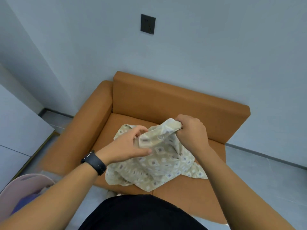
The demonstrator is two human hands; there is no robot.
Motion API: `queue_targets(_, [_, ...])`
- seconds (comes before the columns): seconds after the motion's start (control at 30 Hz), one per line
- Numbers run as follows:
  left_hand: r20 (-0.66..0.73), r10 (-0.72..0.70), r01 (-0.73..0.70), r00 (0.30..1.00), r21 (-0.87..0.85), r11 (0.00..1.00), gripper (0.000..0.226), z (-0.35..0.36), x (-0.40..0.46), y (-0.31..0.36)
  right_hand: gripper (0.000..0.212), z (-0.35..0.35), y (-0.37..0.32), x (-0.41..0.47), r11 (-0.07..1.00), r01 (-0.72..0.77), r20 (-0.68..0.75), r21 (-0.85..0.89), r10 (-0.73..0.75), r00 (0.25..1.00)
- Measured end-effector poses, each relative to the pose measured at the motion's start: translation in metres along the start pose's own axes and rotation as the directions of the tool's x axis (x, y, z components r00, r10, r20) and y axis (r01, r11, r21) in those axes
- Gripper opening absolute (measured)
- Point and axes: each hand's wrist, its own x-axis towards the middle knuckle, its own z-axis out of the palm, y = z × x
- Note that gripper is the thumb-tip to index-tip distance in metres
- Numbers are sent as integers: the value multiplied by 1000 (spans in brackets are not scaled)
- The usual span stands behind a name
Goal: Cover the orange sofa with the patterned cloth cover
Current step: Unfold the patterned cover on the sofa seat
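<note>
The orange sofa (149, 100) stands against the wall, seen from above and in front. A beige patterned cloth cover (157, 165) lies bunched on its seat cushion. My right hand (192, 130) grips a raised fold of the cloth in a fist, lifting it above the seat. My left hand (127, 145), with a black watch on the wrist, pinches the cloth just left of that fold, thumb under the fabric. The rest of the cloth drapes down toward the seat's front edge.
A pale pink basket (21, 190) with something purple inside stands on the floor at the lower left. A dark wall socket (147, 24) sits above the sofa. Grey floor tiles (265, 176) lie to the right. A white panel (18, 128) runs along the left.
</note>
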Motion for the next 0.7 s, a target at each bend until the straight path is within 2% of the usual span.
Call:
queue_targets(0.07, [-37, 40, -42, 999, -49, 998, 64, 18, 5, 16, 14, -2, -22, -8, 999, 33, -5, -42, -33, 999])
queue_targets(0.13, [-98, 81, -88, 992, -75, 993, 43, 34, 13, 24, 17, -1, -32, -15, 987, 80, 21, -140, -78, 997])
queue_targets(0.2, [-157, 123, -136, 980, -79, 988, 14, 40, 17, 26, 22, 1, -29, -18, 977, 141, 67, -159, -132, 989])
queue_targets(0.23, [-156, 147, -161, 977, -84, 983, 5, 41, 17, 25, 25, -1, -25, -20, 982, 156, 115, -104, -144, 983])
queue_targets(0.3, [-115, 195, -208, 974, -115, 971, 6, 42, 12, 27, 30, -3, -13, -20, 979, 87, 272, 184, -136, 952])
queue_targets(0.33, [-86, 205, -215, 975, -123, 969, 10, 41, 9, 27, 33, -4, -7, -21, 939, -10, 381, 343, -129, 915])
queue_targets(0.37, [-60, 212, -217, 975, -106, 970, 13, 41, 7, 26, 32, -3, -3, -22, 896, -117, 497, 429, -126, 859])
queue_targets(0.4, [-25, 221, -222, 975, -61, 973, 17, 39, 5, 26, 30, -1, 0, -24, 881, -183, 595, 435, -128, 794])
queue_targets(0.47, [39, 224, -225, 974, 26, 974, 12, 37, 2, 25, 24, 13, 10, -24, 933, -183, 720, 309, -104, 686])
queue_targets(0.57, [-8, 215, -214, 977, 43, 976, 13, 32, 2, 24, 17, 32, 32, -12, 995, -83, 783, 52, 11, 622])
queue_targets(0.63, [-77, 193, -191, 978, 37, 981, 10, 26, 2, 24, 29, 39, 52, 0, 986, 21, 776, -164, 116, 620])
queue_targets(0.7, [-117, 143, -141, 983, 30, 990, 8, 19, 5, 18, 30, 36, 70, 13, 947, 35, 681, -319, 203, 703])
